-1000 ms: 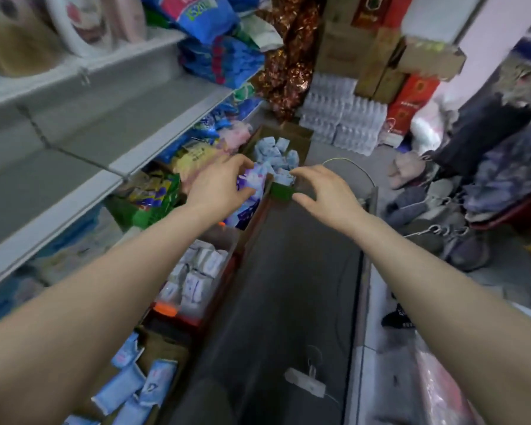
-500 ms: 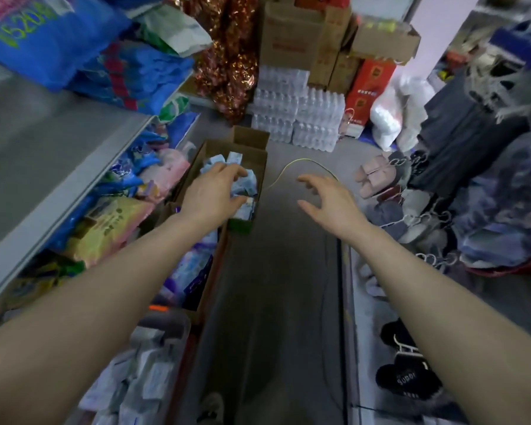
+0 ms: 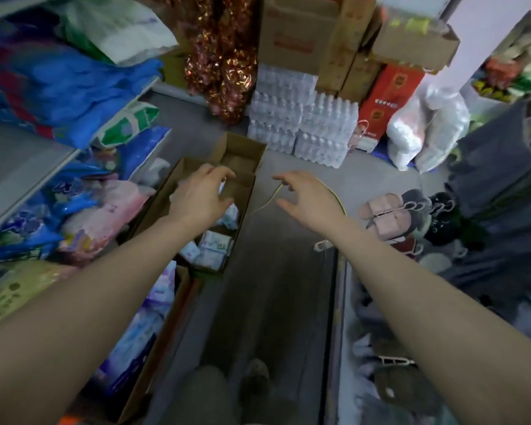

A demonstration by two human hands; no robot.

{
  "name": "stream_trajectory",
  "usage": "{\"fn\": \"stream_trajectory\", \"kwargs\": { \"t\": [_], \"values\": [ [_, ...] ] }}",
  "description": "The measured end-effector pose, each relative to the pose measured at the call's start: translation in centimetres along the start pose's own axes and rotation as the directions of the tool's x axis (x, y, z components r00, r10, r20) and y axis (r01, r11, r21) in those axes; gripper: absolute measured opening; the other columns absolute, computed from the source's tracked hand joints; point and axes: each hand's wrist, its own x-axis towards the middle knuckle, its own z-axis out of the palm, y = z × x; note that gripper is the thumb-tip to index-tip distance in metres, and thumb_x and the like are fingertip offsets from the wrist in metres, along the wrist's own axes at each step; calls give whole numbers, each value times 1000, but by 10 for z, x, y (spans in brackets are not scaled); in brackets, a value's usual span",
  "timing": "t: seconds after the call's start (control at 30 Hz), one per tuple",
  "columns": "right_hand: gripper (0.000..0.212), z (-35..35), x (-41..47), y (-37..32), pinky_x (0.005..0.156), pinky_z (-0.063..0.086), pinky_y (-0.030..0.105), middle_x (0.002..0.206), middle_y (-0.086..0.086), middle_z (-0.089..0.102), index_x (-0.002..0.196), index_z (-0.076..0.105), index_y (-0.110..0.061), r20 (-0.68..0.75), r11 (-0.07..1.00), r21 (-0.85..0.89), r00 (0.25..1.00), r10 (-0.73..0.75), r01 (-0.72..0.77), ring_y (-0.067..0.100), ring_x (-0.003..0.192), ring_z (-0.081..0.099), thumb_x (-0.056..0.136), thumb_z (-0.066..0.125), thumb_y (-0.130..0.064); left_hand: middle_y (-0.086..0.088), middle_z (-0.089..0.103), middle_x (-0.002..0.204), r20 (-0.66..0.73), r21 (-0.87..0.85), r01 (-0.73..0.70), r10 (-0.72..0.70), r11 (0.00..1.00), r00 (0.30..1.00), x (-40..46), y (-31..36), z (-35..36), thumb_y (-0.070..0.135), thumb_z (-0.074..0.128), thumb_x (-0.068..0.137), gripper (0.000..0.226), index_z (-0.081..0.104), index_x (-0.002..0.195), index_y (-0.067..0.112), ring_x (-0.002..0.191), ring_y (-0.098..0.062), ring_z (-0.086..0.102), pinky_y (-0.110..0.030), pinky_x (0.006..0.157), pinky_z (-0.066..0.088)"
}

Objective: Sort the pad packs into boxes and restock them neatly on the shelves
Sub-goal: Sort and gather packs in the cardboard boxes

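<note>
Small white-and-blue pad packs [image 3: 212, 251] lie jumbled in an open brown cardboard box [image 3: 245, 194] on the floor, some directly beneath the left hand's fingers [image 3: 224, 173], beside lower-shelf packs.

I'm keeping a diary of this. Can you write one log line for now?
left hand: over cardboard box, state unclear | right hand: open, empty, above floor | pad packs: in box

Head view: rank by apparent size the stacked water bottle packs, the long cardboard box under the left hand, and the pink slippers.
1. Water bottle packs
2. Long cardboard box, close behind; partly hidden by the left hand, so unsure
3. Pink slippers, clearly smallest
</note>
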Motion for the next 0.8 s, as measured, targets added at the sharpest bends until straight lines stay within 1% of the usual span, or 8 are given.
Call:
{"fn": "stream_trajectory", "kwargs": {
  "t": [0.1, 0.2, 0.27, 0.4, 0.5, 0.57, 0.7, 0.8],
  "values": [
    [48, 4, 58, 29, 98, 45, 40, 127, 11, 58, 134, 56, -16, 30, 999, 27, 999, -19, 18, 30, 114, 57, 88, 69, -21, -6, 56, 118, 4, -2, 55, -55, 998, 998, 48, -12, 25, 25, 76, 79, 46, 58, 121, 22, 104, -29, 59, -46, 83, 52],
    [48, 24, 120, 54, 97, 47, 45, 123, 14, 59, 131, 58, -13, 103, 998, 54, 993, -50, 44, 33, 111, 58, 85, 70, -17, -6, 56, 121, 2, 4, 118, -118, 993, 993, 93, -35, 52, 26, 76, 79, 46, 58, 122, 23, 108, -28, 58, -46, 86, 51],
    [49, 41, 162, 69, 97, 47, 46, 123, 15, 58, 131, 59, -12, 144, 996, 69, 987, -68, 59, 34, 110, 58, 84, 71, -15, -5, 56, 121, 10, -2, 166, -166, 986, 986, 123, -56, 73, 27, 76, 80, 46, 59, 122, 23, 110, -28, 57, -46, 87, 51],
    [51, 80, 242, 96, 95, 46, 38, 128, 13, 56, 133, 58, -14, 197, 997, 61, 978, -63, 52, 31, 111, 58, 83, 73, -14, -8, 53, 125, 65, -30, 270, -267, 963, 961, 180, -102, 114, 28, 74, 82, 45, 57, 123, 23, 115, -31, 51, -46, 91, 47],
    [54, 113, 293, 110, 94, 47, 39, 131, 15, 56, 135, 55, -13, 286, 997, 39, 955, -80, 72, 36, 115, 56, 84, 72, -13, -9, 52, 127, 109, -50, 378, -372, 924, 922, 207, -137, 137, 23, 75, 81, 47, 56, 124, 22, 114, -31, 51, -44, 90, 47],
    [55, 136, 322, 119, 95, 46, 40, 133, 17, 54, 138, 52, -13, 339, 996, 47, 937, -85, 73, 37, 119, 53, 86, 70, -13, -10, 53, 126, 126, -61, 443, -434, 894, 892, 219, -161, 153, 20, 76, 79, 49, 57, 124, 21, 113, -33, 51, -45, 89, 47],
    [54, 192, 366, 139, 96, 43, 38, 138, 15, 47, 139, 48, -13, 438, 997, 41, 895, -83, 73, 35, 126, 46, 88, 66, -13, -13, 51, 126, 186, -99, 565, -543, 819, 819, 228, -203, 196, 18, 77, 78, 52, 56, 126, 16, 115, -35, 50, -48, 92, 46],
    [61, 245, 390, 158, 99, 41, 38, 141, 11, 44, 143, 44, -18, 530, 996, 44, 843, -90, 78, 32, 130, 41, 87, 66, -9, -13, 49, 131, 218, -94, 642, -613, 761, 759, 223, -228, 241, 17, 75, 79, 56, 54, 131, 16, 119, -34, 49, -44, 90, 45]
  ]
}}
